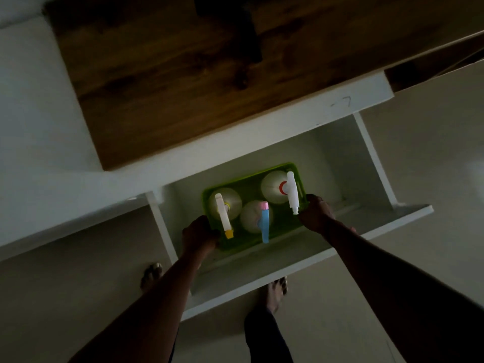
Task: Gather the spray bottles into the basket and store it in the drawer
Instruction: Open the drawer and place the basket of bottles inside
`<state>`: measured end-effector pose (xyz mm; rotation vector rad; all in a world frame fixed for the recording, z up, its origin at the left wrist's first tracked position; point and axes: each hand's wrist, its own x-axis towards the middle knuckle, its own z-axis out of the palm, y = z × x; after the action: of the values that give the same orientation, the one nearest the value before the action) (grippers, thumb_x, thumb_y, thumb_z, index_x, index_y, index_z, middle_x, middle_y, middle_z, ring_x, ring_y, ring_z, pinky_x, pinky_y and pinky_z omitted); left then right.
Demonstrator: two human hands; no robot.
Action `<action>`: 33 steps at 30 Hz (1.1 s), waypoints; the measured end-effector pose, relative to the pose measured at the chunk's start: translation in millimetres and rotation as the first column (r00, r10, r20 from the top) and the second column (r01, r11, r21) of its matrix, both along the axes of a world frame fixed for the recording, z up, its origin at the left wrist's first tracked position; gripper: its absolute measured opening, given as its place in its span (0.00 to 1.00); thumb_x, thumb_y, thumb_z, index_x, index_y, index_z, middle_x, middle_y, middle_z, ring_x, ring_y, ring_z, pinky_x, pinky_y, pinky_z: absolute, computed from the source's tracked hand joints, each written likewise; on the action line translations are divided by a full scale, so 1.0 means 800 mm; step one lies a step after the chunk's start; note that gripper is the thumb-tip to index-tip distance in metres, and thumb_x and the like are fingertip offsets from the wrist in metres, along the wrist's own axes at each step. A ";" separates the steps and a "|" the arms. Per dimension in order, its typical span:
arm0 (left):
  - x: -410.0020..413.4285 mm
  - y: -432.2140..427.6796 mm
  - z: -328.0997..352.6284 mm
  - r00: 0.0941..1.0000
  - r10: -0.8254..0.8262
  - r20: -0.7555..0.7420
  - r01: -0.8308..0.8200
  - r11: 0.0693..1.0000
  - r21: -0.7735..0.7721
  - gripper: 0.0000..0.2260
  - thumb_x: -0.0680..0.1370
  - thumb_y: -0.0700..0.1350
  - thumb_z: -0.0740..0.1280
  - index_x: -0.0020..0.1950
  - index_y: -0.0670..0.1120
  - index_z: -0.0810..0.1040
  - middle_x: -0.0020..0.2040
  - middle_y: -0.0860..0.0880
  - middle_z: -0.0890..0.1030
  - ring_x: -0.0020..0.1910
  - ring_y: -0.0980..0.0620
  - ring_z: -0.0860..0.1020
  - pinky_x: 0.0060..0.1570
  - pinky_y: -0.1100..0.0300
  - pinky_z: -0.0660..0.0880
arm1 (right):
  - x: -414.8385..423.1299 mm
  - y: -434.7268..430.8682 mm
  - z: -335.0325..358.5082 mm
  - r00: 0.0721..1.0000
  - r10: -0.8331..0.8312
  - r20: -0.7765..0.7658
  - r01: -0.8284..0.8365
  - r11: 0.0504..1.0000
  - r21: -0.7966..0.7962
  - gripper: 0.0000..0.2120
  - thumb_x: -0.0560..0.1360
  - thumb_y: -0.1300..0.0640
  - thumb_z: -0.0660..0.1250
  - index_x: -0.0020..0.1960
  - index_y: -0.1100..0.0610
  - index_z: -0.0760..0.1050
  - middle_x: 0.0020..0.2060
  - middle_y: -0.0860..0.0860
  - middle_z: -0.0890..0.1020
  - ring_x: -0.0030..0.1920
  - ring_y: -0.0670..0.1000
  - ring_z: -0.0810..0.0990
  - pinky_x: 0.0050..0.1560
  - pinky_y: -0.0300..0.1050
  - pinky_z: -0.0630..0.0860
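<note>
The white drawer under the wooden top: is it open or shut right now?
Open. The white drawer is pulled out, its inside visible from above, and both hands hold the green basket of three spray bottles inside it.

- Wooden top (167,82), dark, lying across the white cabinet (52,189).
- Pale floor (68,292) below.
- Two bare feet (275,292) on the floor.

1. Dim, underexposed; both bare forearms near-silhouette.
2. Brightest: three pale spray bottle heads (264,221) and translucent green plastic basket (251,183).
3. Dark wood-grain top (183,82) murky, grain soft.
4. Wide-angle skew; straight edges of white open drawer (372,153) splay outward.
</note>
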<state>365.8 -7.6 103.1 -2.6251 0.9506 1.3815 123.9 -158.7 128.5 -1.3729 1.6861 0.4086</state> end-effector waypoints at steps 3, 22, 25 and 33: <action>-0.002 -0.001 -0.017 1.000 -0.011 0.011 0.011 1.000 0.022 0.17 0.69 0.48 0.75 0.54 0.44 0.77 0.51 0.45 0.83 0.52 0.46 0.81 0.44 0.60 0.70 | 0.000 -0.006 -0.018 0.999 0.034 -0.008 -0.034 0.999 0.030 0.21 0.72 0.64 0.70 0.63 0.61 0.70 0.52 0.60 0.78 0.51 0.60 0.79 0.47 0.55 0.82; -0.003 -0.004 -0.072 0.998 0.000 0.061 0.000 1.000 0.003 0.08 0.73 0.42 0.72 0.49 0.44 0.76 0.49 0.42 0.82 0.48 0.43 0.80 0.40 0.58 0.68 | 0.014 -0.040 -0.075 0.954 0.279 -0.104 -0.282 0.959 -0.010 0.18 0.72 0.62 0.70 0.60 0.63 0.72 0.54 0.60 0.79 0.53 0.57 0.77 0.47 0.47 0.76; -0.002 -0.002 -0.070 0.998 0.024 0.055 -0.024 1.000 0.000 0.08 0.74 0.44 0.71 0.50 0.44 0.77 0.50 0.42 0.82 0.49 0.41 0.80 0.43 0.56 0.71 | 0.013 -0.038 -0.073 0.957 0.275 -0.094 -0.277 0.961 -0.016 0.18 0.73 0.62 0.69 0.61 0.63 0.73 0.54 0.60 0.79 0.54 0.58 0.78 0.49 0.48 0.77; -0.012 0.021 -0.037 0.998 0.044 0.049 -0.043 0.999 -0.019 0.14 0.77 0.47 0.66 0.60 0.44 0.80 0.62 0.48 0.81 0.57 0.49 0.80 0.52 0.61 0.71 | 0.000 -0.013 -0.037 0.950 0.311 -0.030 -0.312 0.948 -0.062 0.16 0.75 0.63 0.65 0.62 0.57 0.73 0.49 0.58 0.80 0.43 0.55 0.80 0.41 0.49 0.81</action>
<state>356.5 9.5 73.2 -2.6949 0.9106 1.3164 123.5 -169.3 99.0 -1.6971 1.5110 0.5508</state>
